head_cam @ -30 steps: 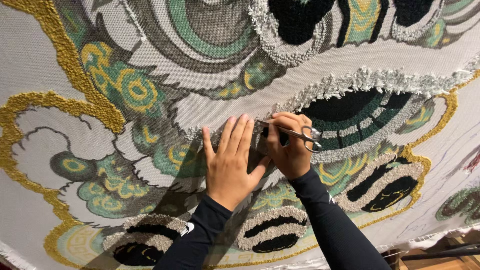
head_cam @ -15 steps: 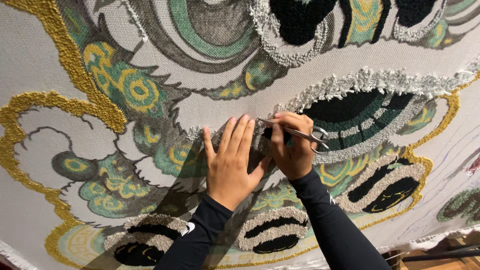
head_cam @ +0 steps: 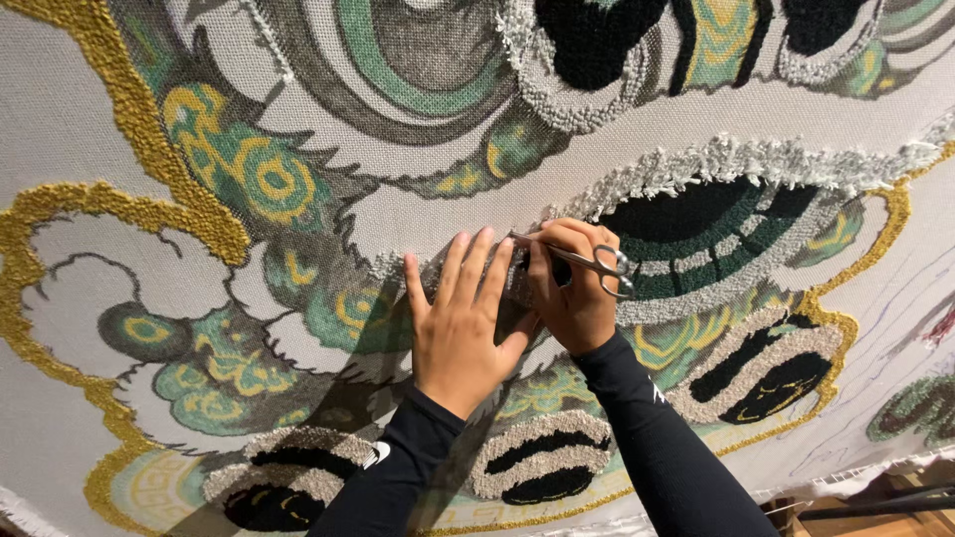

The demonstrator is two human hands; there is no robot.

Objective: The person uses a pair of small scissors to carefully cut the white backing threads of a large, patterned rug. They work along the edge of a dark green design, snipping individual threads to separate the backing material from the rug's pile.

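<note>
Little has shifted since a moment ago: my left hand [head_cam: 465, 320] still lies flat, fingers spread, on the tufted rug canvas [head_cam: 249, 298], while my right hand [head_cam: 577, 293] pinches small metal scissors [head_cam: 582, 261] against the grey pile. Wooden flooring [head_cam: 875, 497] shows at bottom right.

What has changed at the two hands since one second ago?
Almost nothing. The right hand keeps its grip on the small silver metal scissors, which tilted only slightly. The left hand stays flat on the tufted green, gold and black patterned rug cloth, in the same spot.
</note>
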